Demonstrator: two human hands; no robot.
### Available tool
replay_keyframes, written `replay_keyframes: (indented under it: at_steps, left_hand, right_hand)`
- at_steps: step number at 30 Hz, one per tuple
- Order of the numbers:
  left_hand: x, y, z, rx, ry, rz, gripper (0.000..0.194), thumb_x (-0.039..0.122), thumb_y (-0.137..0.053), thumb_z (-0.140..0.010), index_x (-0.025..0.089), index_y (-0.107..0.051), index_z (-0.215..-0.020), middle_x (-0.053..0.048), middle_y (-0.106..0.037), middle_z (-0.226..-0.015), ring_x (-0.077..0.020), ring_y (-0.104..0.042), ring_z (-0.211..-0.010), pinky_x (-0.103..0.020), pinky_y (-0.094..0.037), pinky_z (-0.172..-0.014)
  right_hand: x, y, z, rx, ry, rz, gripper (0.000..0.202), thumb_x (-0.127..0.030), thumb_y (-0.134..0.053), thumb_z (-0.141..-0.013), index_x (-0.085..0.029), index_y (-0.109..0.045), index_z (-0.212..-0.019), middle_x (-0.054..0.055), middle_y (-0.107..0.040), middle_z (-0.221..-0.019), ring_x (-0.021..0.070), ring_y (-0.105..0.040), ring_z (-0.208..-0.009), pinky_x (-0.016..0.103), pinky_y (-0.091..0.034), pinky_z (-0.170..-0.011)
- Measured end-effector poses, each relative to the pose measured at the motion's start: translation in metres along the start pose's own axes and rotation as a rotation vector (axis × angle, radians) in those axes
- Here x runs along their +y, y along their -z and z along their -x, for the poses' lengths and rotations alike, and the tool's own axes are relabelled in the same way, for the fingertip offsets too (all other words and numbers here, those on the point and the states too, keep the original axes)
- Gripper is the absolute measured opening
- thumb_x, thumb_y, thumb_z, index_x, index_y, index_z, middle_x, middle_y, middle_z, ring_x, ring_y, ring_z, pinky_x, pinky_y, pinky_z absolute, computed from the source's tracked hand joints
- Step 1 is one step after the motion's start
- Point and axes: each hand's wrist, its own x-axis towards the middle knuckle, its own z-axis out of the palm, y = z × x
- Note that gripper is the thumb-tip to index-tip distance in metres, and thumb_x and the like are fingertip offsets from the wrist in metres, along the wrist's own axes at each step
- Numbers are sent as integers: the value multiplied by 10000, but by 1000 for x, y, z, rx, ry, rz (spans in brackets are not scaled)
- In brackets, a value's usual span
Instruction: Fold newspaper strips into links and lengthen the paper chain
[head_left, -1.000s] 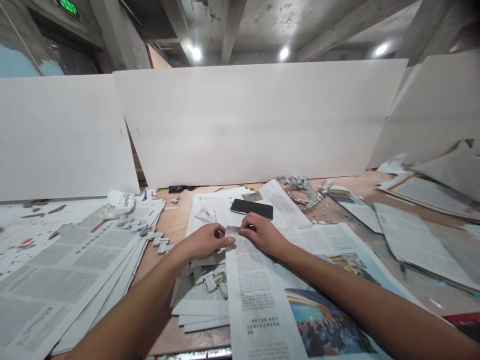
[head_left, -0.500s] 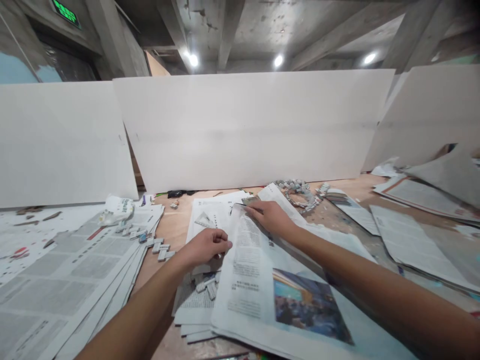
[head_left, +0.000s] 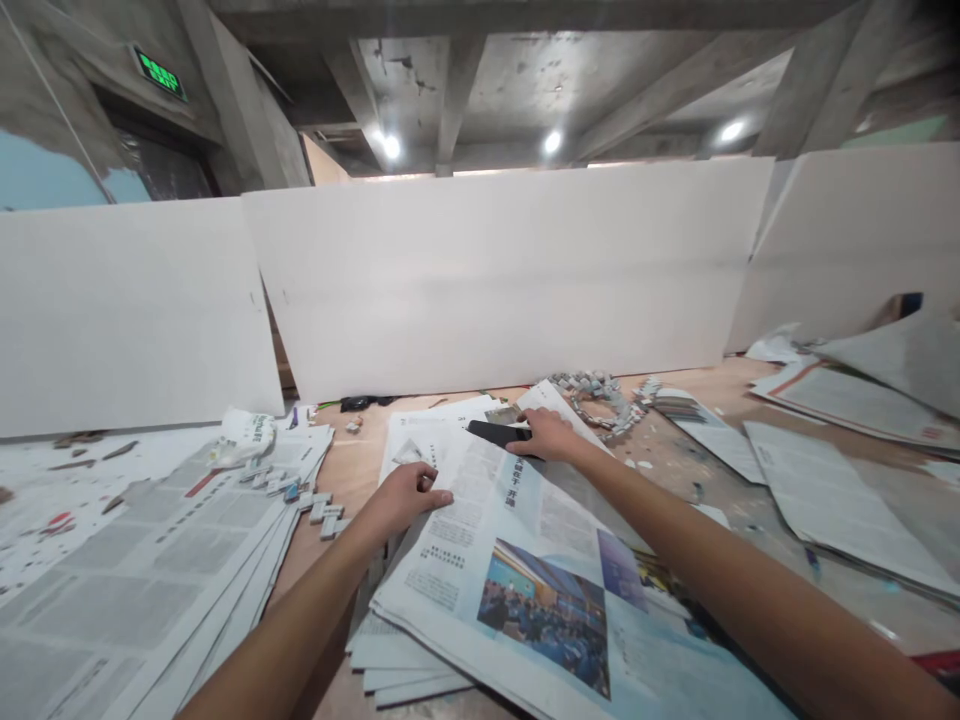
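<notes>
A newspaper with a colour photo (head_left: 547, 610) lies at a slant over other sheets in the middle of the table. My left hand (head_left: 411, 496) is closed at its left edge, thumb and fingers together on the paper's margin. My right hand (head_left: 546, 434) is closed on a flat black tool (head_left: 495, 432), which points left across the top of the newspaper; its exact kind cannot be made out. Behind the right hand lies a ring of small folded paper pieces (head_left: 619, 415).
A newspaper stack (head_left: 150, 560) lies at the left, with a crumpled white plastic bag (head_left: 244, 437) and a folded paper chain (head_left: 324, 508) on it and beside it. More papers (head_left: 847, 500) lie at the right. White boards (head_left: 495, 280) stand along the back.
The newspaper has turned and shifted left, covering the small folded pieces near my left hand. The black tool now shows plainly in my right hand. The view has tilted up slightly.
</notes>
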Motion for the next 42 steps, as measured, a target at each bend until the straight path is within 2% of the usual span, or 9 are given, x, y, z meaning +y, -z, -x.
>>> replay_keyframes:
  at_steps: [3, 8, 11, 19, 23, 26, 33, 37, 42]
  left_hand:
    - [2, -5, -3, 29, -13, -40, 277, 404, -691, -689, 173, -608, -817, 5, -593, -732, -204, -581, -704, -272, -378, -599]
    - [13, -8, -7, 108, -5, -142, 256, 324, -677, -706, 180, -625, -911, -16, -636, -761, -215, -605, -715, -274, -371, -598]
    - [19, -6, -16, 146, 14, -205, 253, 293, -656, -738, 195, -620, -969, -29, -670, -789, -220, -626, -738, -271, -376, -605]
    - [32, -12, -51, 351, 8, -250, 107, 192, -516, -851, 205, -555, -950, -94, -687, -858, -267, -635, -880, -311, -393, -714]
    - [28, -4, -46, 364, -104, -114, 61, 181, -521, -829, 222, -553, -862, -57, -665, -877, -241, -612, -915, -315, -427, -778]
    - [20, 10, -35, 369, -153, 40, 36, 228, -533, -816, 222, -544, -849, -36, -639, -936, -203, -606, -892, -297, -474, -765]
    - [-16, 19, -25, 450, -25, 408, 367, 529, -576, -756, 216, -528, -942, 20, -582, -750, -141, -565, -583, -259, -487, -518]
    - [-30, 20, -28, 497, 57, 507, 438, 600, -579, -742, 199, -565, -918, 18, -605, -687, -144, -579, -562, -259, -469, -535]
    - [-25, 24, -26, 513, 75, 480, 520, 685, -585, -722, 174, -604, -815, -18, -656, -689, -200, -621, -665, -294, -477, -615]
  right_hand:
    - [6, 6, -4, -45, 13, -20, 748, -570, -736, -692, -132, -581, -1277, 201, -642, -1229, 379, -596, -1100, 406, -474, -823]
    - [9, 20, -5, -127, 80, -80, 371, -489, -703, -759, -159, -733, -928, 76, -754, -849, 247, -692, -751, 276, -471, -616]
    - [10, 29, 0, -31, 92, -89, 287, -424, -629, -836, -158, -736, -842, 84, -745, -823, 246, -684, -768, 278, -457, -640]
    - [31, 45, 19, 323, -49, -142, 263, -323, -538, -920, -145, -715, -997, 158, -689, -1102, 280, -612, -1053, 322, -423, -891]
    - [48, 48, 25, 395, -104, -272, 268, -328, -549, -909, -155, -714, -1030, 141, -693, -1134, 300, -600, -1096, 353, -416, -940]
    - [56, 53, 27, 404, -147, -427, 285, -358, -546, -902, -158, -725, -998, 115, -731, -1056, 292, -641, -1018, 343, -461, -872]
    - [50, 64, 38, 243, -169, -842, 426, -513, -452, -936, -177, -680, -1063, 65, -757, -990, 233, -703, -882, 276, -539, -645]
    - [44, 63, 44, 91, -171, -943, 377, -478, -451, -951, -188, -685, -1010, 80, -759, -1008, 221, -708, -872, 283, -570, -662]
    - [46, 55, 47, -114, -166, -921, 284, -405, -588, -881, -167, -731, -819, 109, -775, -898, 240, -717, -797, 300, -592, -613]
